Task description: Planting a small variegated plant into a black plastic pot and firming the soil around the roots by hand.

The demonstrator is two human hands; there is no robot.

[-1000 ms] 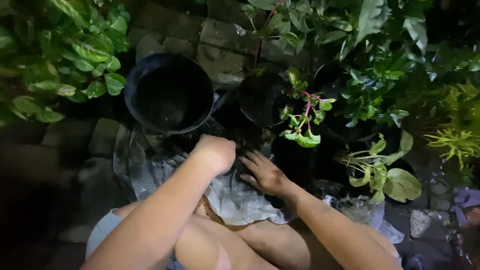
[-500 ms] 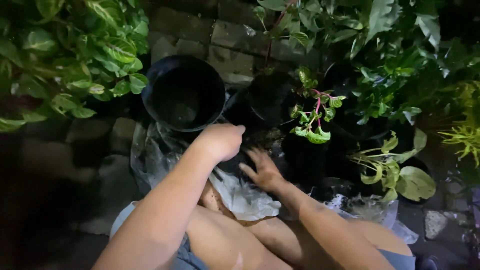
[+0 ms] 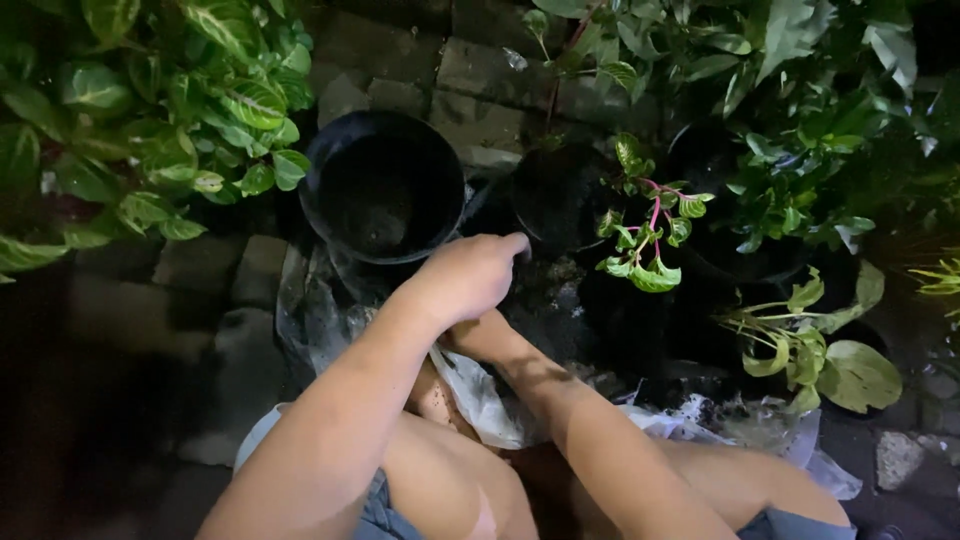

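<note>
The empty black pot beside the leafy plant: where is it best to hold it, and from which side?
Probably the near rim of the black pot, from above. It stands upright with its mouth open; leaves crowd its far left side, and the left hand is already closest to that near edge.

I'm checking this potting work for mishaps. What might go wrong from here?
The left hand hangs over dark soil close to the small pink-stemmed plant; a careless sweep might snap its stems. The plastic sheet lies crumpled against the knees, so soil may spill off it.
</note>
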